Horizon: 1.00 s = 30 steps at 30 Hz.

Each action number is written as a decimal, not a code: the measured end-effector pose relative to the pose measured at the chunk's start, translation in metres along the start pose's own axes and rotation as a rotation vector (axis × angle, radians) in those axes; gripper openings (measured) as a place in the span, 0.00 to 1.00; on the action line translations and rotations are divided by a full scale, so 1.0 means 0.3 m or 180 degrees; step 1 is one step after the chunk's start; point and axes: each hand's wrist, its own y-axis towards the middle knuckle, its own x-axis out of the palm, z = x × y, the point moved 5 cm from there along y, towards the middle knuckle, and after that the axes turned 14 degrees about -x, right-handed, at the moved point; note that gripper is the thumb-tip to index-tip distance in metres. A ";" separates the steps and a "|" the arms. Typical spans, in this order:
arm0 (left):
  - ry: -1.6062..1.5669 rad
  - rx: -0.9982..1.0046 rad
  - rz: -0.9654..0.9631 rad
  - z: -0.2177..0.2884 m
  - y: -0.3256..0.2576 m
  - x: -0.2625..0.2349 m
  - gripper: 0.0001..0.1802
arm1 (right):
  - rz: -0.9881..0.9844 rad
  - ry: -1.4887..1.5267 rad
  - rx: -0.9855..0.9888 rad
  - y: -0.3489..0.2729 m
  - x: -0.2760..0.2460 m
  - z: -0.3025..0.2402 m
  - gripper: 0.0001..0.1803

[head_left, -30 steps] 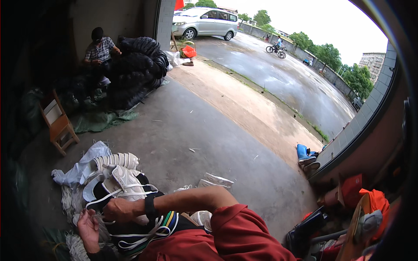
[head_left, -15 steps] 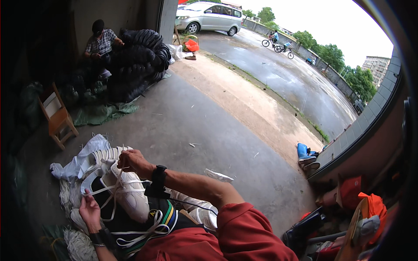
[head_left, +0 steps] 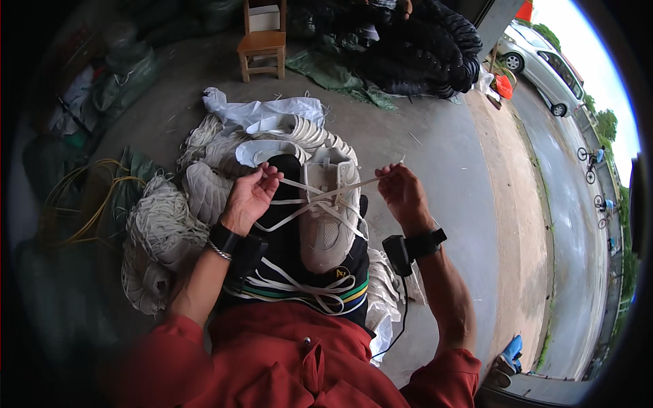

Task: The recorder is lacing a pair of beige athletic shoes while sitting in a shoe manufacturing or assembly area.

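A white sneaker [head_left: 325,243] lies on my dark-clothed lap, toe toward me, between my two hands. Its white shoelace [head_left: 289,182] crosses over the tongue opening, and an end runs out to each side. My left hand [head_left: 250,198] pinches one end just left of the shoe. On the right, my right hand [head_left: 406,196] grips the other end, whose tip sticks up past the fingers. The lace looks drawn out between both hands. More loose white laces [head_left: 303,288] lie across my lap below the toe.
White shoe uppers [head_left: 299,129] are stacked beyond my lap, beside a white sack [head_left: 272,109]. A heap of white laces [head_left: 162,221] sits at left. Farther off are a wooden chair [head_left: 262,43], a black pile [head_left: 425,58] with a person, and a parked van [head_left: 544,64] outside.
The view has swung left and down. My right hand has moved from above the shoe out to its right, spreading the lace. The shoe now points its toe straight toward me.
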 end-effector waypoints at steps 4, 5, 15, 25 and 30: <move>0.0071 0.0102 0.0390 0.045 -0.019 -0.090 0.06 | 0.0115 -0.0164 -0.0260 0.019 -0.097 -0.039 0.07; 0.0048 0.0218 0.0458 0.075 -0.033 -0.133 0.05 | 0.0242 -0.0163 -0.0292 0.024 -0.135 -0.060 0.07; -0.0696 0.2126 0.1780 0.852 -0.473 -0.926 0.15 | 0.0953 -0.0298 -0.1301 -0.062 -0.791 -0.657 0.06; 0.2203 0.0874 0.1419 0.238 -0.204 -0.232 0.07 | 0.0368 -0.0983 -0.0570 -0.052 -0.280 -0.182 0.08; 0.4862 0.1850 0.0223 -0.119 -0.138 0.131 0.08 | -0.0659 -0.2018 0.0096 -0.161 0.043 0.011 0.10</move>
